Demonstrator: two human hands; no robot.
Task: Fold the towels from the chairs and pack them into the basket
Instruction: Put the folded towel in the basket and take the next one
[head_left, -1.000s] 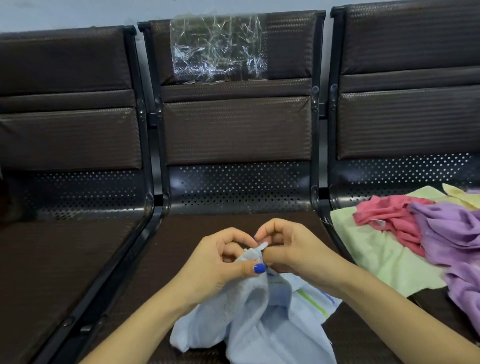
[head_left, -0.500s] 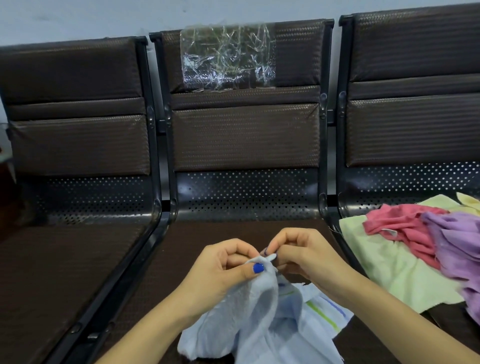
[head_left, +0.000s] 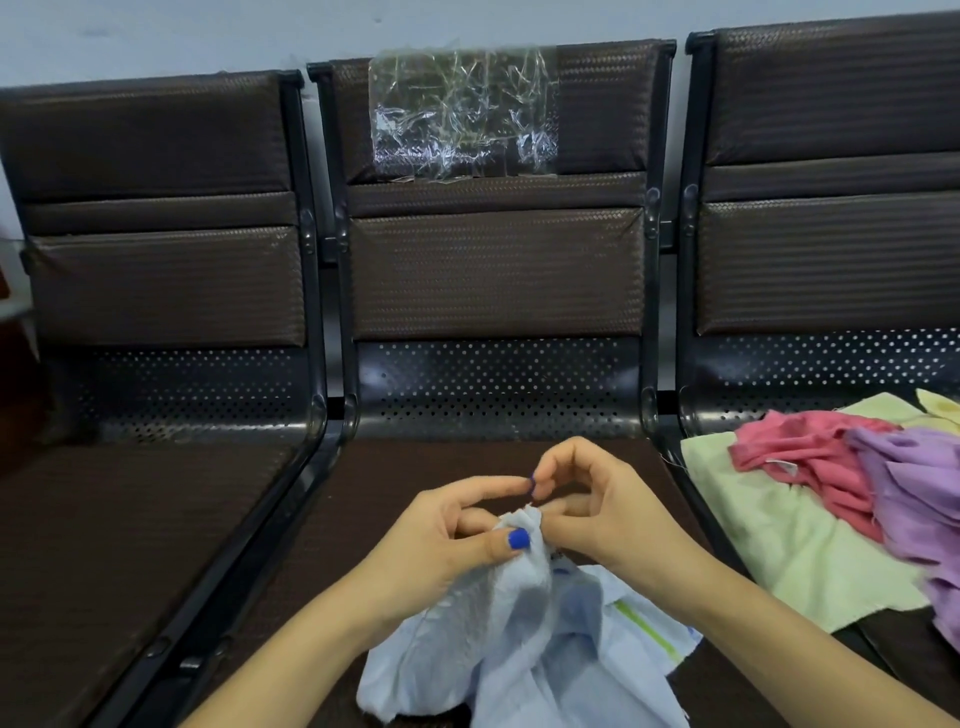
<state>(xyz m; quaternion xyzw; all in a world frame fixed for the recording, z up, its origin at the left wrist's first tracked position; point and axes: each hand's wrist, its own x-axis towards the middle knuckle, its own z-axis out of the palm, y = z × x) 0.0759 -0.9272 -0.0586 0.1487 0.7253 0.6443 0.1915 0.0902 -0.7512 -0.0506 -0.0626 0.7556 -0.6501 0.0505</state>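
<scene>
A pale blue towel (head_left: 519, 639) with a green stripe hangs crumpled over the middle chair seat (head_left: 415, 483). My left hand (head_left: 447, 540) pinches its top corner between thumb and fingers. My right hand (head_left: 597, 504) is right beside it, fingers curled, touching the same corner from the right; its grip is partly hidden. On the right chair lie a light green towel (head_left: 779, 545), a pink towel (head_left: 800, 457) and a purple towel (head_left: 919, 493) in a loose heap. No basket is in view.
Three dark brown padded chairs stand in a row against a pale wall. The left chair seat (head_left: 130, 519) is bare. A crinkled clear plastic sheet (head_left: 462, 109) is stuck on the middle backrest. Black metal frames separate the seats.
My left index finger has lifted and stretched out toward the right hand. The right hand's fingers have opened a little around the towel corner. The view has tilted down slightly.
</scene>
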